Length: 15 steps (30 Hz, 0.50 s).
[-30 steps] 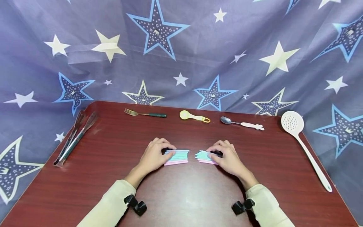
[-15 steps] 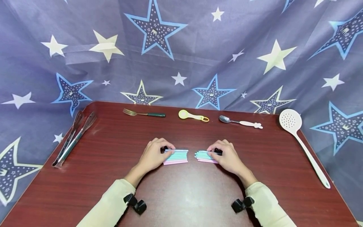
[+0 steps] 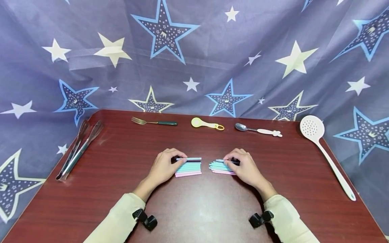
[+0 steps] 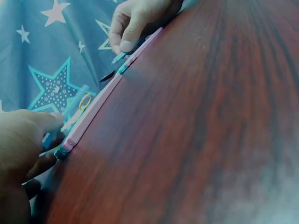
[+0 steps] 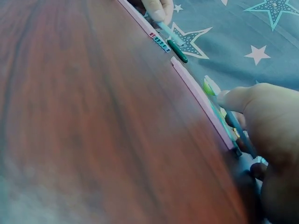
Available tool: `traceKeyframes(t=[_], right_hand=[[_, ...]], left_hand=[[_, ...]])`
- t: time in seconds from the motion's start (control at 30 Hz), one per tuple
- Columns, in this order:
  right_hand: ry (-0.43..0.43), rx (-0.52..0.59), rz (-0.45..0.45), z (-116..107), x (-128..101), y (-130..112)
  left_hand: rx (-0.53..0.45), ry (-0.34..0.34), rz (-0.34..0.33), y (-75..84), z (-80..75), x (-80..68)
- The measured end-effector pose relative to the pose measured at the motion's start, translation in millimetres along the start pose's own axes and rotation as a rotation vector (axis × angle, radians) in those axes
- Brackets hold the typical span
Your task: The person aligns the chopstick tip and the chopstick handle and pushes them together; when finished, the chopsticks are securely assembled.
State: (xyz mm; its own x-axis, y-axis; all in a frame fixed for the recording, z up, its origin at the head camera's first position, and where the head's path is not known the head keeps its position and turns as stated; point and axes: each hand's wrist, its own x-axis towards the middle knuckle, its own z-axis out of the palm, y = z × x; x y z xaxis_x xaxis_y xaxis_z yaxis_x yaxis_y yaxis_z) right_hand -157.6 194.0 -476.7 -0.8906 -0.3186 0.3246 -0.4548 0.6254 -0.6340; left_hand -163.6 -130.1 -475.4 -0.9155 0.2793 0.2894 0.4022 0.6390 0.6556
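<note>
Two hands, each pinching one thin stick off its own flat row

Left hand [image 3: 164, 168] pinches the top pastel stick [image 3: 189, 159] at its near end, just above the left row [image 3: 188, 167]; right hand [image 3: 246, 168] likewise grips a blue stick [image 3: 226, 161] over the right row [image 3: 220, 167] on the red-brown table [image 3: 197, 209]. They look light, stiff, smooth and prone to roll or scatter; I'd judge a fingertip pinch near one end suits them best

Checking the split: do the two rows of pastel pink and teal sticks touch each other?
Apart. In the head view, bare red-brown table shows between the left row of sticks and the right row of sticks.
</note>
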Motion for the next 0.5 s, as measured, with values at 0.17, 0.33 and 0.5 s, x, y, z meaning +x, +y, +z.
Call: traceKeyframes(t=[0.17,0.33,0.5], right_hand=[[0.056,0.016,-0.118,-4.7,6.1,-5.8],[0.062,0.055,-0.149,-7.4,12.8,-14.1],[0.094,0.13,-0.156,-7.9,17.9,-23.1]], left_hand=[[-0.057,0.02,0.036,10.9,-3.7,5.0],[-0.086,0.059,0.075,23.7,-8.2,10.5],[-0.087,0.1,0.084,27.8,-10.8,13.2]])
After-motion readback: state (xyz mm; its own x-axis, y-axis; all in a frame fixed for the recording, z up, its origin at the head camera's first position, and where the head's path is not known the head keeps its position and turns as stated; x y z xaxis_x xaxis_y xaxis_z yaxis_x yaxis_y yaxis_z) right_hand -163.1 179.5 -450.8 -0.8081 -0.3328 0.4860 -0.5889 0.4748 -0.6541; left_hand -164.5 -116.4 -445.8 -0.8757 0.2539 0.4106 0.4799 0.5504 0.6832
